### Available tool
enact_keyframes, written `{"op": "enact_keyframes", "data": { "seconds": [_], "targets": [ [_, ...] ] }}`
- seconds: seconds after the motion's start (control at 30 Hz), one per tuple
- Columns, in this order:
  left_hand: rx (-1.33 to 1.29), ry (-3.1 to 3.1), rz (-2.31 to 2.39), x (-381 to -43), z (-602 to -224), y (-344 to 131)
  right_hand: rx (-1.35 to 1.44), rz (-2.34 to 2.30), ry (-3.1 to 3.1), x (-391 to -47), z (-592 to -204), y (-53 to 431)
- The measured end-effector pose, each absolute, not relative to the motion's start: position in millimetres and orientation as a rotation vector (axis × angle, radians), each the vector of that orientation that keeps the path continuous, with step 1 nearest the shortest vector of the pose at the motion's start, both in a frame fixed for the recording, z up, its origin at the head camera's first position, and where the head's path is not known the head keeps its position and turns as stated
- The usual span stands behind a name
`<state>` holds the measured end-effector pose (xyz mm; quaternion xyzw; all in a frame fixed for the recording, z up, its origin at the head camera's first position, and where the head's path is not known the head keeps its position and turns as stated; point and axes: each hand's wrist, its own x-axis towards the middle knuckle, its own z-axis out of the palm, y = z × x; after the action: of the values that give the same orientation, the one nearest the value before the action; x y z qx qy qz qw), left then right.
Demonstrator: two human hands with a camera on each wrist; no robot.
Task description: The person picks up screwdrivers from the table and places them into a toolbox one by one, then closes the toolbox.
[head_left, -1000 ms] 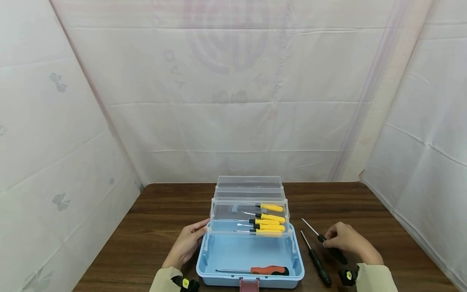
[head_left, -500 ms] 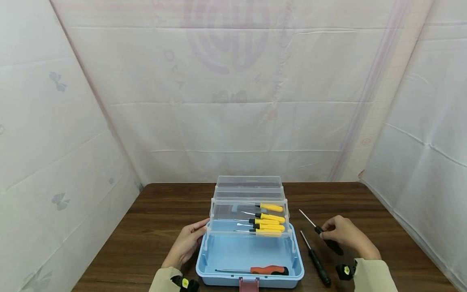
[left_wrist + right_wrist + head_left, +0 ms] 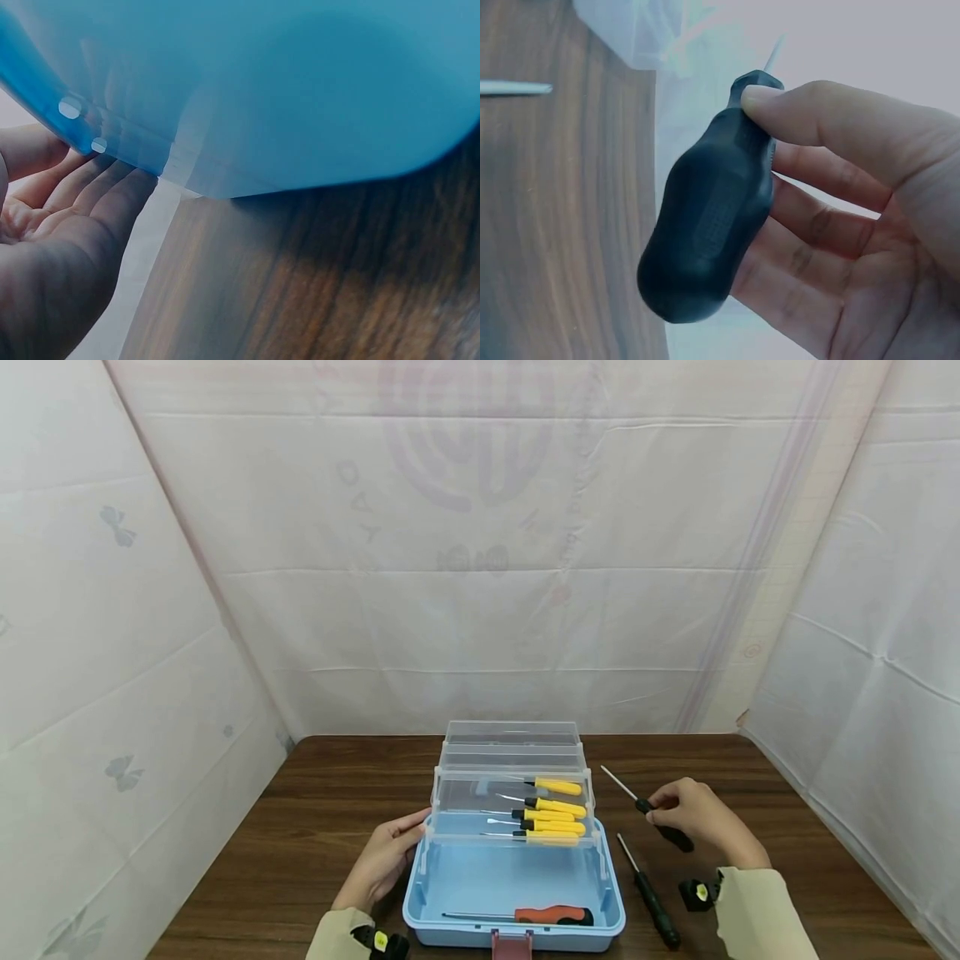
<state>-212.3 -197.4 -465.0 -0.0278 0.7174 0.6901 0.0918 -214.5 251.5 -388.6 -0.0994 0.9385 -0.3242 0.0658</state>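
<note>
At the rear left corner of a light blue toolbox point(image 3: 517, 877), my left hand point(image 3: 384, 858) grips the edge, its thumb by the rim; the ends of some fingers are hidden behind the blue wall point(image 3: 300, 97) in the left wrist view. My right hand point(image 3: 697, 817) pinches a black-handled screwdriver point(image 3: 667, 835) near the neck, between thumb and fingers, its metal shaft pointing toward the back left. In the right wrist view the thick black handle point(image 3: 709, 202) hangs below the thumb. An orange-and-black screwdriver point(image 3: 555, 915) lies along the toolbox's front wall.
The toolbox's clear upper tray point(image 3: 468, 789) is folded back and holds several yellow-handled screwdrivers point(image 3: 555, 807). Another dark-handled screwdriver point(image 3: 656, 910) lies on the brown wooden table point(image 3: 300, 843) right of the box. White cloth point(image 3: 480, 610) hangs behind the table and at both sides.
My right hand has carried the black-handled screwdriver away from me and a little to the left, up from beside the other dark one. The left hand and toolbox have stayed put.
</note>
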Motion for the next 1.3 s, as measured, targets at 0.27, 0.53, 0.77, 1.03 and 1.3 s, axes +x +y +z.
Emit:
{"op": "enact_keyframes", "data": {
  "seconds": [0.27,0.53,0.77,1.03,1.3],
  "targets": [
    [-0.079,2.132,2.055,-212,-465,-197,-0.343,-0.987,2.855,-223,-378,244],
    [-0.08,2.141,2.037,-212,-465,-197,-0.424,-0.98,2.87,-232,-369,237],
    [-0.085,2.141,2.043,-212,-464,-197,-0.439,-0.981,2.886,-240,-364,226],
    [-0.058,2.131,2.03,-214,-465,-199,-0.442,-0.969,2.92,-251,-354,210],
    [-0.045,2.132,2.026,-213,-464,-201,-0.532,-0.92,2.928,-265,-345,194]
  ]
}}
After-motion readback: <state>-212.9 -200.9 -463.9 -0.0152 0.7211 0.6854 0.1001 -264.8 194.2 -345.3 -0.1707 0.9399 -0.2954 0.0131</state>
